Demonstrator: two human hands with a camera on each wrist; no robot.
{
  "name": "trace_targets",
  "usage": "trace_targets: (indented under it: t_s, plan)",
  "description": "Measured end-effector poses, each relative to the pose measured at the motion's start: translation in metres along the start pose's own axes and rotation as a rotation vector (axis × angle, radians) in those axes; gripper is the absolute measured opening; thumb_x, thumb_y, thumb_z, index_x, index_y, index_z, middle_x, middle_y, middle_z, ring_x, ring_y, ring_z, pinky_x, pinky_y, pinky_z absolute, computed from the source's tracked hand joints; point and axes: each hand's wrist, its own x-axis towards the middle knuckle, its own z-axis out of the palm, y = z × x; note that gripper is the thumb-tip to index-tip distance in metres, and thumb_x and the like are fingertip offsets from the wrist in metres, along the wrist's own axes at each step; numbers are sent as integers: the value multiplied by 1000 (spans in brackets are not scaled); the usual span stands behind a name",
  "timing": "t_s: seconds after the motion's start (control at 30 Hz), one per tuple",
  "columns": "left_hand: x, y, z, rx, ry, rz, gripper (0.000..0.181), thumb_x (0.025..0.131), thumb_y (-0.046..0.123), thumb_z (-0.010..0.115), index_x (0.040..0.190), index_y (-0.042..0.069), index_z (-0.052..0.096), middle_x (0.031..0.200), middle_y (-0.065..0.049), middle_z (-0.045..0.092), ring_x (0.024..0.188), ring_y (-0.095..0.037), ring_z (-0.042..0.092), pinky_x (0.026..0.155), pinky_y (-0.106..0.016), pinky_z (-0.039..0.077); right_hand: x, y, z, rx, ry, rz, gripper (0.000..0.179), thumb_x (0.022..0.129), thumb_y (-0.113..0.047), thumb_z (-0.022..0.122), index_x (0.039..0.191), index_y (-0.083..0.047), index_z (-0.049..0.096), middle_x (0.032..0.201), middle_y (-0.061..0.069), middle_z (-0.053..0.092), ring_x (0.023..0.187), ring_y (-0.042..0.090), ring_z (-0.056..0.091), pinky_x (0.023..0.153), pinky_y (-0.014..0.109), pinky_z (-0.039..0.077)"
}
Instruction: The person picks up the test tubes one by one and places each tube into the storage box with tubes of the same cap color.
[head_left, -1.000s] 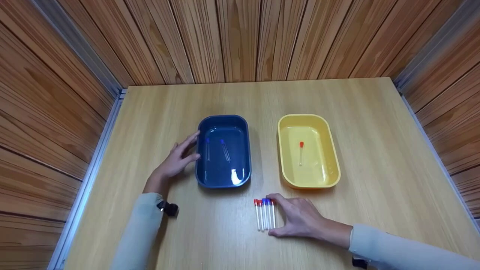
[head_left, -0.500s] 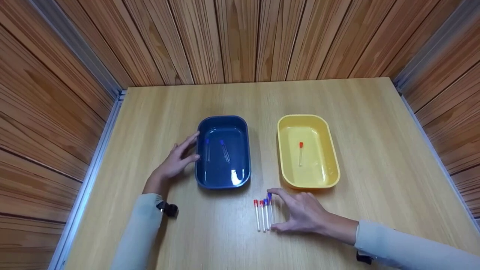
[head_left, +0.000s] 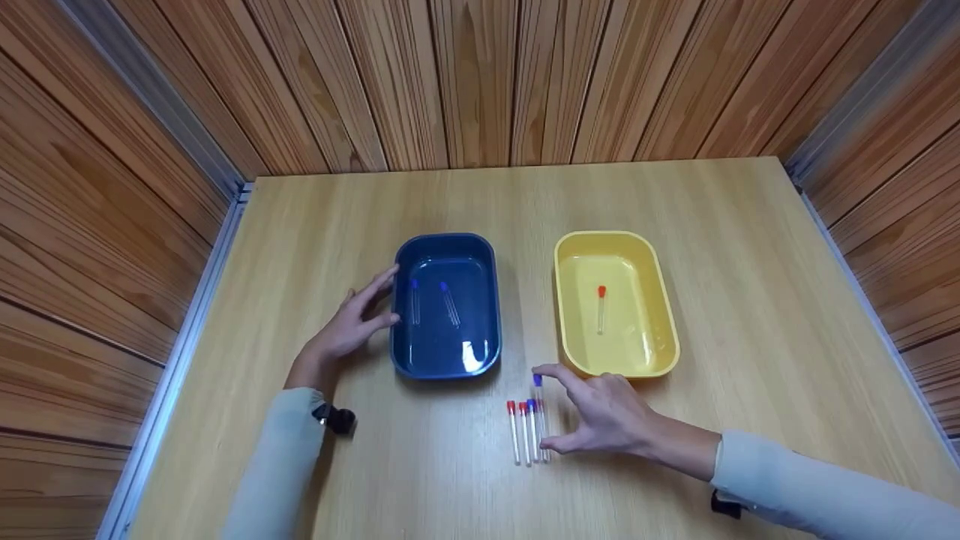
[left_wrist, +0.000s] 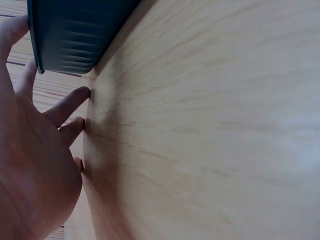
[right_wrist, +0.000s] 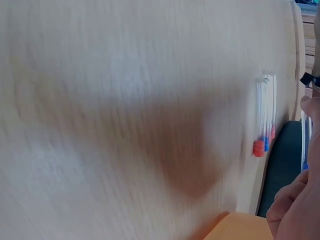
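My right hand pinches a blue-capped test tube end to end, thumb at its bottom and a fingertip at its cap. Just below it on the table lie several tubes side by side, with red and blue caps; one is partly covered by the held tube. In the right wrist view the held tube is mostly hidden behind my hand. My left hand touches the left wall of the blue tray, fingers spread and fairly straight. Two blue-capped tubes lie inside that tray.
Right of the blue tray stands a yellow tray, holding one red-capped tube. My right hand is close to its front rim. Wooden panel walls enclose the table at the back and sides.
My right hand has taken a blue-capped tube out of the row and raised it, shifting slightly toward the trays. My left hand stays at the blue tray.
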Motion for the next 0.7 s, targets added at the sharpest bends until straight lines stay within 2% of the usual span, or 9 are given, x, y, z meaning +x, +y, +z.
trace_targets:
  t_s: [0.13, 0.33, 0.57, 0.7]
  plan:
    - [0, 0, 0, -6, 0, 6, 79, 113, 28, 68, 181, 26, 27, 184, -19, 38, 175, -44, 29, 139, -75, -17, 5, -1, -2, 95, 16, 16, 90, 79, -50, 100, 151, -13, 61, 63, -22, 28, 55, -13, 13, 52, 10, 14]
    - [0, 0, -1, -12, -11, 3, 79, 114, 27, 68, 181, 28, 25, 185, -18, 37, 176, -45, 28, 138, -75, -18, 16, -6, -13, 268, -12, 61, 92, 81, -39, 101, 156, -10, 57, 62, -23, 30, 54, -10, 19, 53, 13, 19]
    - [-1, 0, 0, 0, -6, 2, 80, 114, 27, 67, 182, 28, 24, 185, -18, 35, 176, -45, 27, 138, -76, -17, 30, -8, -30, 405, -43, 100, 89, 87, -34, 99, 162, -18, 53, 61, -20, 36, 52, -6, 29, 52, 15, 25]
    - [-2, -1, 0, 2, -12, -5, 80, 115, 31, 66, 182, 33, 22, 187, -15, 33, 177, -43, 25, 139, -73, -17, 35, -7, -35, 437, -33, 114, 90, 86, -30, 99, 162, -17, 52, 60, -18, 37, 51, -5, 31, 52, 15, 26]
